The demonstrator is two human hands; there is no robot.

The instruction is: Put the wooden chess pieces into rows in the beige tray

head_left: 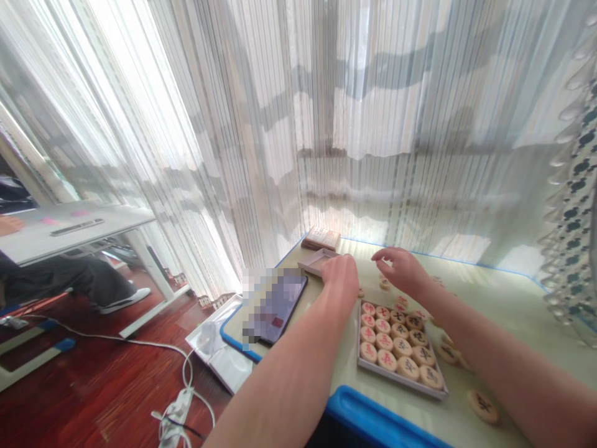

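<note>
My left hand (341, 275) is closed at the right end of a shallow white box lid (318, 261), its fingertips hidden behind the back of the hand. To its right, my right hand (402, 269) hovers over the table with fingers stretched leftward, a gap showing between fingers and thumb. In front of both lies an open tray (396, 376) filled with rows of round Chinese chess pieces (384, 341), red characters on the left and black on the right. Loose pieces lie around it, including one piece (482, 406) near the front and several partly behind my right forearm.
A phone (284, 308) rests left of the tray, partly pixelated. Behind the lid sits a small stacked box (321, 238). Curtains (373, 124) hang beyond the blue-edged table. A person's leg (93, 283) shows under a white table (116, 218); cables (180, 407) lie on the floor.
</note>
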